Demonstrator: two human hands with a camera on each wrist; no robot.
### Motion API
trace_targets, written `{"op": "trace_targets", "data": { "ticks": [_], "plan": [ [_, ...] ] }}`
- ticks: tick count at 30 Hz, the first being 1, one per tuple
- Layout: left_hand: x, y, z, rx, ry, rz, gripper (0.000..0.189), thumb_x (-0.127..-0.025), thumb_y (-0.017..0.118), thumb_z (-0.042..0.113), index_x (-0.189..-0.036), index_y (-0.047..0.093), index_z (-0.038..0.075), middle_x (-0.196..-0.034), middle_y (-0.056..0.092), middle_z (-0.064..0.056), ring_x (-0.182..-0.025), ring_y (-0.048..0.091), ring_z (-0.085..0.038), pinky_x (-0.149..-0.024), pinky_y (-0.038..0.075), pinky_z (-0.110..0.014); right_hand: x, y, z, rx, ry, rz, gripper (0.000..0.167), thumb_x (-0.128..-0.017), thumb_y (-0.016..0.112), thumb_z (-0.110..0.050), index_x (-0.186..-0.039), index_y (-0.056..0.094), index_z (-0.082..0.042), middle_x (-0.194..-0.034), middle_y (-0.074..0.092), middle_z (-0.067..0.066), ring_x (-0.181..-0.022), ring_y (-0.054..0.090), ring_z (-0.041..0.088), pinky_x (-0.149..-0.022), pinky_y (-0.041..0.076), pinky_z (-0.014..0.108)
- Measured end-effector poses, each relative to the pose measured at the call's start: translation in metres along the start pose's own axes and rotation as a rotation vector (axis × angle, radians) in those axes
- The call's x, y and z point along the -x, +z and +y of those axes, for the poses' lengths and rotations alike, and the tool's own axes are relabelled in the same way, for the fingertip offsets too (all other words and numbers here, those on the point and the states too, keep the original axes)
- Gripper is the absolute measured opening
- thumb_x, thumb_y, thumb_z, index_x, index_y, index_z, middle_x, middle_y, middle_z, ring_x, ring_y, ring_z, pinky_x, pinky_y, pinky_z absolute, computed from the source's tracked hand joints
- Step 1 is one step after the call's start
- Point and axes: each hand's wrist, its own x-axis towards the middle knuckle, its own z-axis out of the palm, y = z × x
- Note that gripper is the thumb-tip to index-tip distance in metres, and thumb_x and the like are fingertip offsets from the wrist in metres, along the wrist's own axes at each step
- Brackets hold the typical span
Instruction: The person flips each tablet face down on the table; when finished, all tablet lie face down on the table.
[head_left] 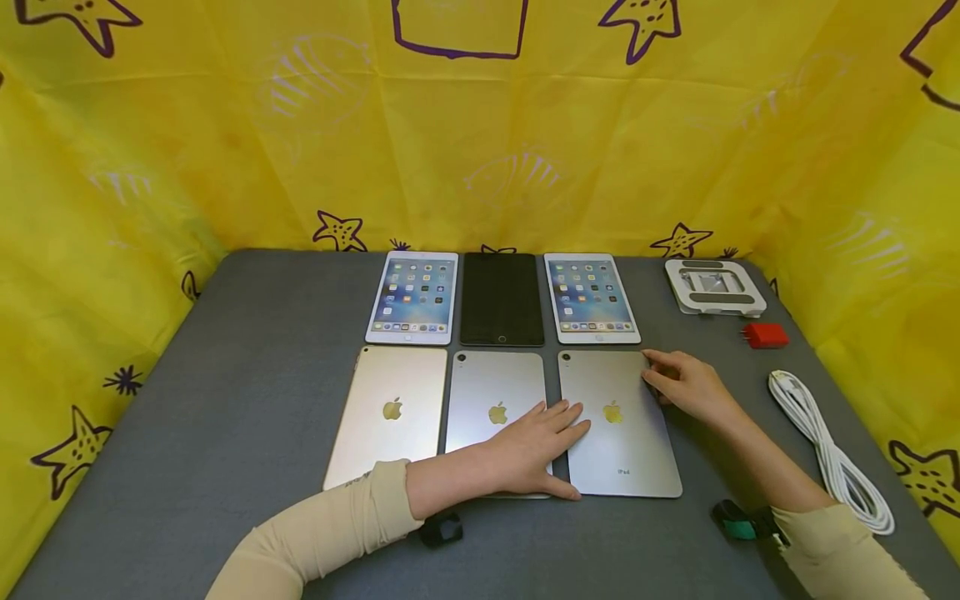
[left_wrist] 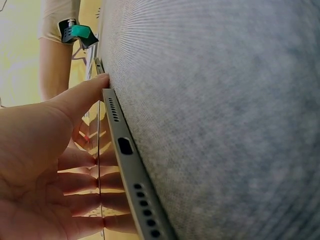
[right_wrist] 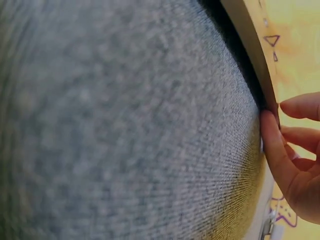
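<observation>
Six tablets lie in two rows of three. In the front row, the right silver iPad (head_left: 621,450) lies back side up, next to the middle silver iPad (head_left: 498,375) and a gold iPad (head_left: 390,379). My left hand (head_left: 536,450) rests with spread fingers across the gap between the two silver iPads, thumb at their near edges. Speaker holes and a charging port show on one near edge in the left wrist view. My right hand (head_left: 686,383) pinches the far right corner of the right silver iPad, its thumb (right_wrist: 272,132) against the side edge.
Behind stand two white tablets (head_left: 412,337) with lit-looking screens, either side of a black tablet (head_left: 502,296). Along the right lie a white-grey folding stand (head_left: 715,297), a red charger plug (head_left: 765,336) and a coiled white cable (head_left: 828,450). Yellow cloth (head_left: 480,117) encloses the grey table (head_left: 225,417).
</observation>
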Motion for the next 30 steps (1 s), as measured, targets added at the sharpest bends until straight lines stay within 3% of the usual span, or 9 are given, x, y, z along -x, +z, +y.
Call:
{"op": "trace_targets", "data": {
  "ticks": [9,16,20,25,30],
  "plan": [
    [0.001,0.001,0.0,-0.021,0.008,0.005,0.089,-0.086,0.062,0.062,-0.152,0.033,0.01,-0.159,0.024,-0.011,-0.146,0.02,-0.026,-0.116,0.022,-0.041,0.0,0.001,0.002,0.108,-0.093,0.051,0.039,-0.094,0.063,-0.013,-0.128,0.06,0.005,-0.091,0.058,0.011,-0.058,0.061,0.012,-0.055,0.049,0.027],
    [0.002,0.001,0.0,-0.047,0.02,0.014,0.089,-0.086,0.062,0.062,-0.152,0.033,0.01,-0.159,0.025,-0.012,-0.146,0.021,-0.027,-0.116,0.024,-0.041,0.001,0.003,0.0,0.103,-0.088,0.059,0.04,-0.094,0.063,-0.015,-0.128,0.059,0.005,-0.098,0.058,0.015,-0.057,0.06,0.012,-0.054,0.049,0.027],
    [0.003,0.001,0.0,-0.045,0.025,0.007,0.086,-0.087,0.061,0.061,-0.152,0.034,0.011,-0.159,0.025,-0.012,-0.146,0.021,-0.026,-0.116,0.023,-0.04,0.0,0.005,-0.002,0.115,-0.12,0.119,0.035,-0.092,0.064,-0.015,-0.123,0.063,0.003,-0.099,0.06,0.016,-0.064,0.056,0.013,-0.057,0.046,0.029],
    [0.003,-0.003,-0.004,0.05,0.025,0.021,0.071,-0.091,0.06,0.056,-0.147,0.045,0.015,-0.155,0.033,-0.01,-0.144,0.026,-0.024,-0.115,0.025,-0.037,-0.008,0.011,-0.011,0.116,-0.156,0.212,0.029,-0.092,0.062,-0.013,-0.118,0.067,-0.002,-0.1,0.06,0.014,-0.074,0.05,0.02,-0.063,0.039,0.034],
    [0.005,-0.011,-0.015,0.279,0.014,0.148,0.049,-0.094,0.062,0.042,-0.134,0.06,0.014,-0.144,0.05,-0.006,-0.135,0.043,-0.017,-0.109,0.035,-0.03,-0.02,0.02,-0.031,0.007,-0.121,0.199,0.036,-0.094,0.061,-0.014,-0.129,0.063,-0.006,-0.113,0.059,0.016,-0.087,0.055,0.027,-0.066,0.044,0.034]
  ]
}}
